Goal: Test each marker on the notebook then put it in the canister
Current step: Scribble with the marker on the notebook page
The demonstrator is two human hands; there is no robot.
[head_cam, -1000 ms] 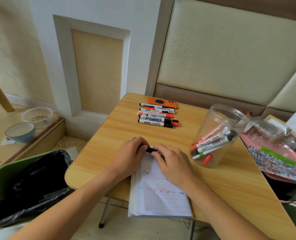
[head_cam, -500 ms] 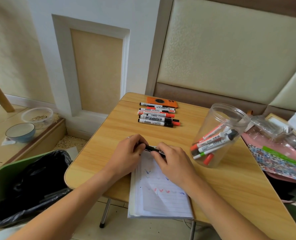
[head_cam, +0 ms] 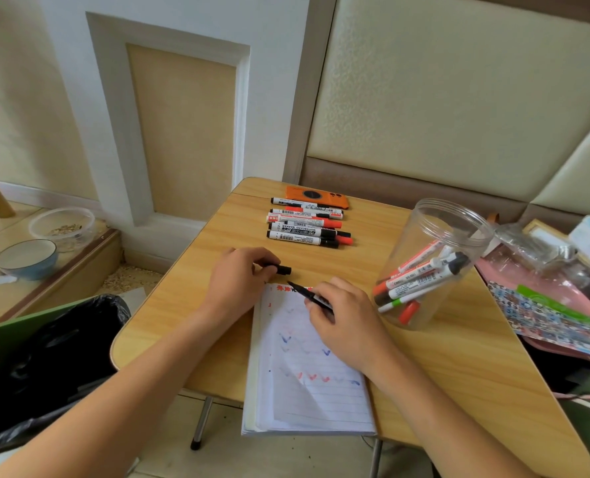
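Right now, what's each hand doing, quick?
Left hand: holds the black marker cap.
Right hand: grips the uncapped black marker, tip above the notebook.

The surface (head_cam: 459,367) is smooth, satin wood-grain laminate. The canister (head_cam: 435,236) at right is clear glossy plastic. The notebook (head_cam: 307,401) has matt lined paper. The far wall panels (head_cam: 459,98) look padded and finely textured.

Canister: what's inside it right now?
The clear canister holds several capped markers leaning together, with red, black and green caps visible. Their exact count is unclear because they overlap one another.
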